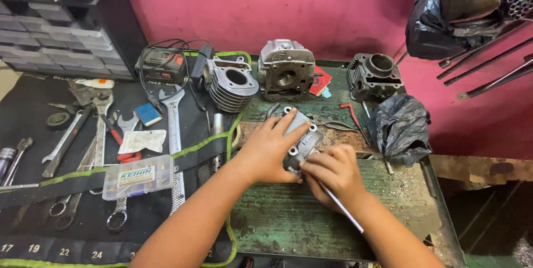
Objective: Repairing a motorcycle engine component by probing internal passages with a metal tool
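Near bench surface lies open for passage. Far edge blocked by finned cylinder, cylinder head, second cylinder. Black bag obstructs right; wrenches and small plastic box crowd left.

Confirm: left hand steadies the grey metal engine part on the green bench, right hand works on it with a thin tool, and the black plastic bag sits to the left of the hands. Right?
Not quite. In the head view the black plastic bag sits to the right of the hands, not the left. The rest holds: the left hand steadies the grey metal engine part on the green bench, and the right hand works on it with a thin tool.
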